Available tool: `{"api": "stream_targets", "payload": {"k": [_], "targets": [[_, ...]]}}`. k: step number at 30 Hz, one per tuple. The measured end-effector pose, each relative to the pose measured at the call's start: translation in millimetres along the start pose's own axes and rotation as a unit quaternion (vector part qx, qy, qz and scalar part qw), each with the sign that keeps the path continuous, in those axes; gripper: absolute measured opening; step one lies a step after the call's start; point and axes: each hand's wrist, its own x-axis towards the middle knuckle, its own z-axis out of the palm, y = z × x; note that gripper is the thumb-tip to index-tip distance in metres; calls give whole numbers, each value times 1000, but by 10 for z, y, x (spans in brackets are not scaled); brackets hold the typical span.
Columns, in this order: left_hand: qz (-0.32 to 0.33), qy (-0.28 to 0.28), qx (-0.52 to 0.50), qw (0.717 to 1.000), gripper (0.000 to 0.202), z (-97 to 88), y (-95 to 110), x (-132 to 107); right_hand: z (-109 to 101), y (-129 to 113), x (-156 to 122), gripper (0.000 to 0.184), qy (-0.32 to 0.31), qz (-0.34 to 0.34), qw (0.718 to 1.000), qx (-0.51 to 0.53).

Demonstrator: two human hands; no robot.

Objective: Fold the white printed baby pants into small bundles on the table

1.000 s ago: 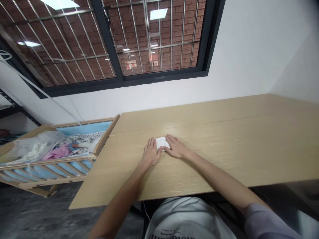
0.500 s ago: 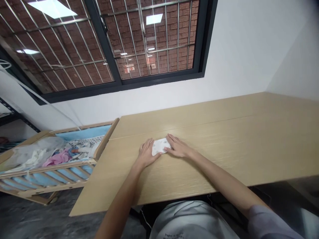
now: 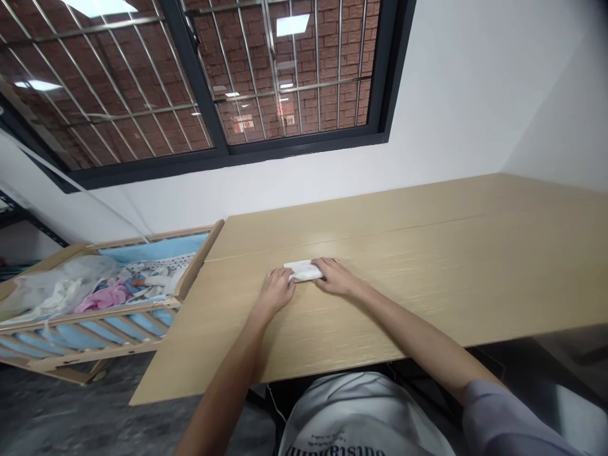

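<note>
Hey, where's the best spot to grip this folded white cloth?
Best grip on the cloth is probably its two short ends, coming from either side, where your left hand and right hand sit: it lies flat and narrow on the table.

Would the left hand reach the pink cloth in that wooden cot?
Probably not without leaning: the left hand sits on the table, and the cot's wooden rail blocks the pink cloth.
</note>
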Motion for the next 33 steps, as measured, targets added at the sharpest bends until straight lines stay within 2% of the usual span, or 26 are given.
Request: {"api": "stream_targets", "payload": {"k": [3, 5, 8, 11, 14, 18, 22, 26, 30, 33], "targets": [[-39, 45, -19, 998, 31, -83, 69, 36, -53, -28, 62, 32, 32, 38, 998, 44], [-66, 78, -41, 994, 35, -198, 107, 56, -163, -38, 127, 29, 51, 54, 989, 125], [-91, 97, -87, 987, 37, -399, 163, 33, -403, -33, 264, 40, 58, 55, 960, 270], [-153, 73, -186, 968, 39, -512, 244, -68, -603, 6, 447, 50, -2, 70, 935, 347], [-236, 18, -206, 949, 44, -454, 349, -190, -604, 79, 654, 49, -97, 86, 932, 339], [-265, -48, -112, 957, 37, -213, 482, -292, -321, 179, 867, 43, -180, 77, 940, 281], [-246, -86, -55, 964, 32, -48, 553, -315, -33, 280, 902, 45, -191, 51, 951, 237], [-236, -115, -18, 965, 33, -50, 563, -292, 110, 389, 825, 42, -176, 39, 953, 243], [-238, -123, 14, 963, 33, -143, 626, -289, 69, 380, 758, 43, -169, 35, 961, 216], [-226, -98, 56, 968, 33, -210, 772, -393, -106, 201, 676, 51, -131, -18, 979, 158]]}}
